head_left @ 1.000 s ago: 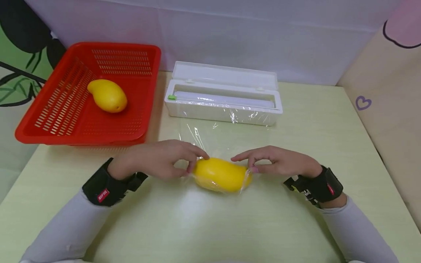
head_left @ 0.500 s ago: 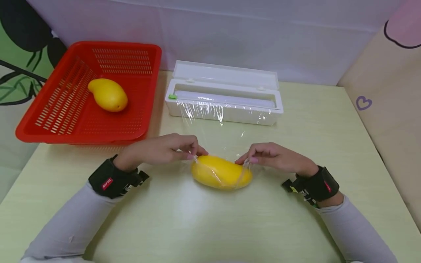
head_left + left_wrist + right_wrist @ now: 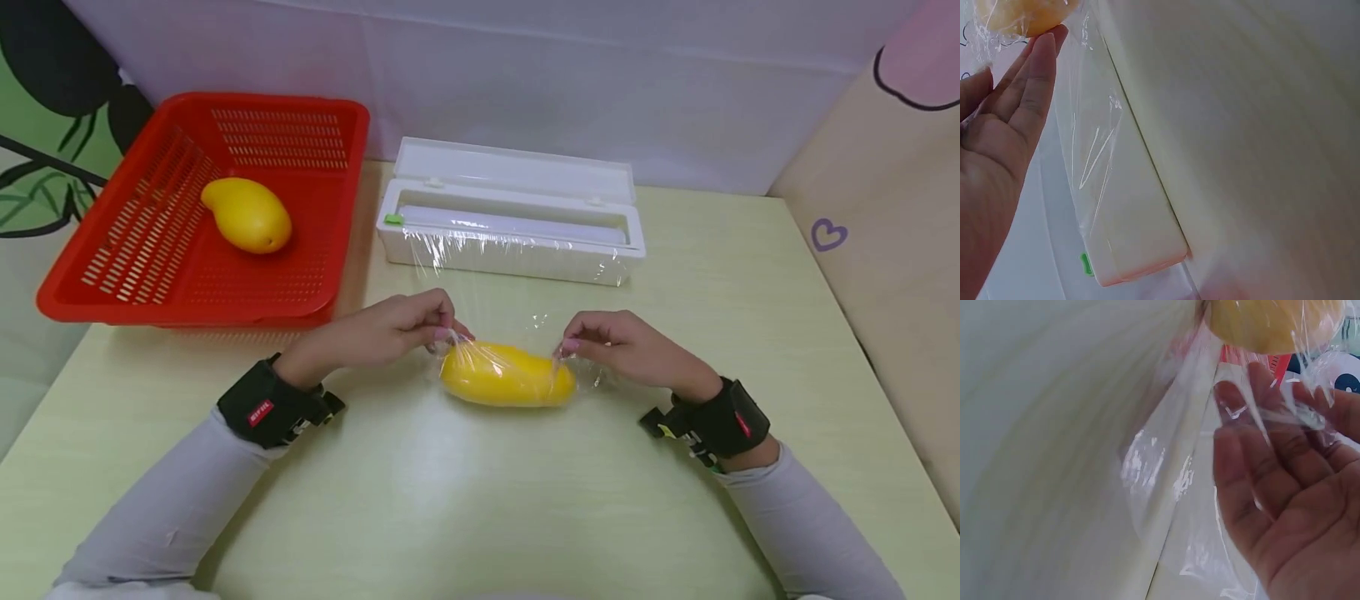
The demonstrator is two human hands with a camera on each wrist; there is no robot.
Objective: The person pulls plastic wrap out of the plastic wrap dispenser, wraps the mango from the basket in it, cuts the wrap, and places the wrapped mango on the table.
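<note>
A yellow mango (image 3: 510, 379) lies sideways at the middle of the table, covered by clear plastic wrap (image 3: 480, 358). At its left end my left hand (image 3: 397, 329) pinches gathered wrap between thumb and forefinger. My right hand (image 3: 630, 346) pinches the wrap at the other end, and a loose flap sticks out below those fingers. The film runs back from the mango to a white wrap dispenser (image 3: 510, 254) with its lid up. In the left wrist view, fingertips are right at the underside of the wrapped mango (image 3: 1025, 15). Film stretches across the right hand's fingers (image 3: 1285, 450) in the right wrist view.
A red plastic basket (image 3: 348, 208) stands at the back left, with a second mango (image 3: 247, 215) inside. The dispenser's front left corner carries a green slider (image 3: 393, 219). A pale cloth wall (image 3: 600, 100) rises behind the table.
Both hands have moved away from me toward the dispenser, and the mango has rolled that way with them. The wrap at its ends is now bunched and pulled up over the fruit.
</note>
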